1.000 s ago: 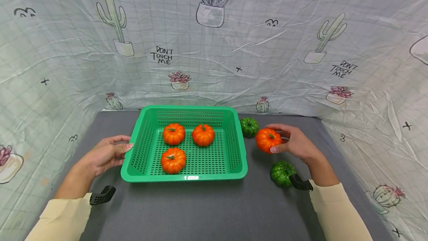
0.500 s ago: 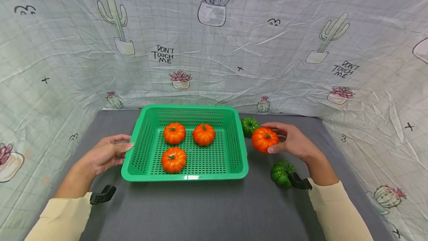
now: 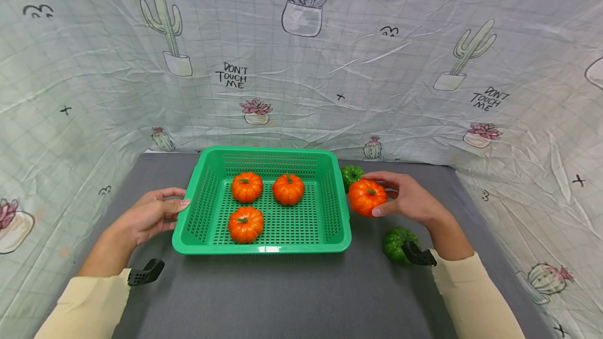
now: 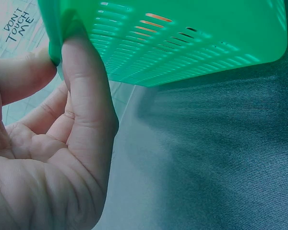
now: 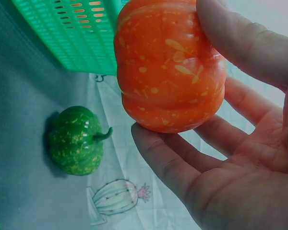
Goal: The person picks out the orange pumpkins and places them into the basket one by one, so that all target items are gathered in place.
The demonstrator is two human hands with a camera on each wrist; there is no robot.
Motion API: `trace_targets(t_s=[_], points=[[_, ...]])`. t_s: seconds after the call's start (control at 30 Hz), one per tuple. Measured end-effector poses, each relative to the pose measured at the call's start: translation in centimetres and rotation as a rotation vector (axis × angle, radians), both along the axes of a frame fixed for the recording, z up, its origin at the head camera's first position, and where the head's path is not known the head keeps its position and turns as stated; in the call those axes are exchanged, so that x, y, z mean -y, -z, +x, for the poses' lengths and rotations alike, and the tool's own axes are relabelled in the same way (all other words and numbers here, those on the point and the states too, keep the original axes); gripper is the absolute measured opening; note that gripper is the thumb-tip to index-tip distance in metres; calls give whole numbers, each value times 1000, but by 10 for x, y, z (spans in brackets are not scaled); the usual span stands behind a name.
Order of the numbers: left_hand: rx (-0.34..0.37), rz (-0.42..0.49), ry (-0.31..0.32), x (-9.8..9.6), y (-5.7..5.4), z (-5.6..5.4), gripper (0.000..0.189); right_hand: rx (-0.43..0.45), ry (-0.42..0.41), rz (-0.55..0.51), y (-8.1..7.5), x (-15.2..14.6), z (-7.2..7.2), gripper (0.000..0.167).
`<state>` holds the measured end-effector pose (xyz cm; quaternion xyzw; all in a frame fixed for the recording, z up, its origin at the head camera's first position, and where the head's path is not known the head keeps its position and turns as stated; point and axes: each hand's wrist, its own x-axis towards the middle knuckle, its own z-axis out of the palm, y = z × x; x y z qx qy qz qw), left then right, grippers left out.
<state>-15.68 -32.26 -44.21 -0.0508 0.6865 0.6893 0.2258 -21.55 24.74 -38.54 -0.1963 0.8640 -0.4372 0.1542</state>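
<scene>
My left hand (image 3: 153, 216) pinches the left rim of a green plastic basket (image 3: 301, 248) between thumb and fingers; the left wrist view shows the rim between thumb and a finger (image 4: 86, 81). Three orange pumpkins lie in the basket: one at the back left (image 3: 247, 187), one at the back right (image 3: 288, 189), one at the front left (image 3: 246, 224). Just outside the basket's right wall, my right hand (image 3: 410, 198) holds another orange pumpkin (image 3: 367, 198), seen raised off the table in the right wrist view, with yellow flecks on its skin (image 5: 168, 72).
A green pumpkin (image 3: 351, 174) sits by the basket's back right corner, partly behind the held one. Another green pumpkin (image 3: 398, 245) lies nearer, by my right wrist. A patterned cloth (image 3: 301, 77) surrounds the grey table (image 3: 282, 297) at the back and sides.
My right hand has moved left with the orange pumpkin, closer to the basket's right wall. My left hand has stayed on the rim. The view has shifted slightly.
</scene>
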Motion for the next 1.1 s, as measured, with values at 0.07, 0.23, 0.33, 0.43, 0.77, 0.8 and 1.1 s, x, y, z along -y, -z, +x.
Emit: trace_targets(t_s=[0.07,0.23,0.33,0.43,0.77,0.8,1.1], points=[[-1,0,-1,0,0,0,22,0,-8,-2,0,2,0,75],[0,5,-8,0,0,-1,21,-3,-28,-1,0,6,0,73],[-3,11,-5,-1,2,-1,22,-8,-41,-4,0,9,0,73],[-8,15,-1,0,3,-1,21,-13,-52,-11,0,11,1,73],[-4,-1,-6,0,2,0,23,-8,-81,-22,2,20,-1,73],[-6,0,-6,-1,1,0,23,-9,-86,-25,2,21,-1,73],[-10,-5,-1,-1,1,0,21,3,-121,-55,2,33,-2,72]])
